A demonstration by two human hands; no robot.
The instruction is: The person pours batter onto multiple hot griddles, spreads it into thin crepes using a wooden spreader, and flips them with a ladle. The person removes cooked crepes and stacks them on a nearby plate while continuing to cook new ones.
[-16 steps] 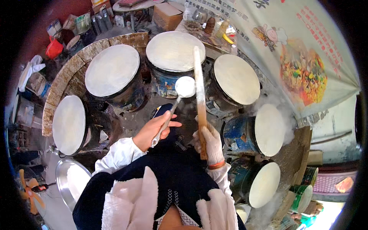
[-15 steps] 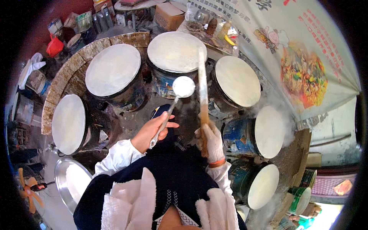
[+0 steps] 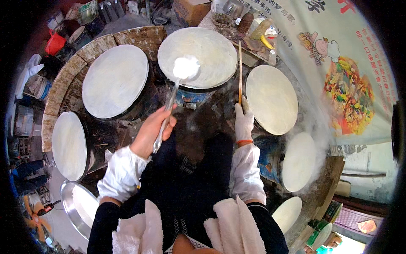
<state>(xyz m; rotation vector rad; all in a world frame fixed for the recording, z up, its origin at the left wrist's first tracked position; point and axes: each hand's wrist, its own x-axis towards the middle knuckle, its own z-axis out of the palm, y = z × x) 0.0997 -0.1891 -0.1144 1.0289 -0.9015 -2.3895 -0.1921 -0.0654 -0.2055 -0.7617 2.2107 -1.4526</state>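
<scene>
My bare left hand (image 3: 153, 129) is closed round the handle of a metal ladle (image 3: 170, 98). The ladle's bowl, heaped with something bright white, is over the near left part of the middle round griddle (image 3: 211, 55); whether it touches cannot be told. A pale layer covers that griddle. In a white glove, my right hand (image 3: 244, 122) grips a thin wooden spreader (image 3: 240, 72), seen edge-on and upright between the middle griddle and the right griddle (image 3: 272, 99). Part of the right fingers is hidden.
More pale-topped griddles curve round me, including the left one (image 3: 115, 80) and far left one (image 3: 69, 146). Steam rises by the right-hand griddle (image 3: 298, 161). A metal basin (image 3: 67, 197) of white stuff stands lower left. A low curved wall (image 3: 76, 63) borders the left side.
My left hand has carried the ladle forward and left, from before the middle griddle to over it. The spreader has moved right and turned from its broad face to its edge.
</scene>
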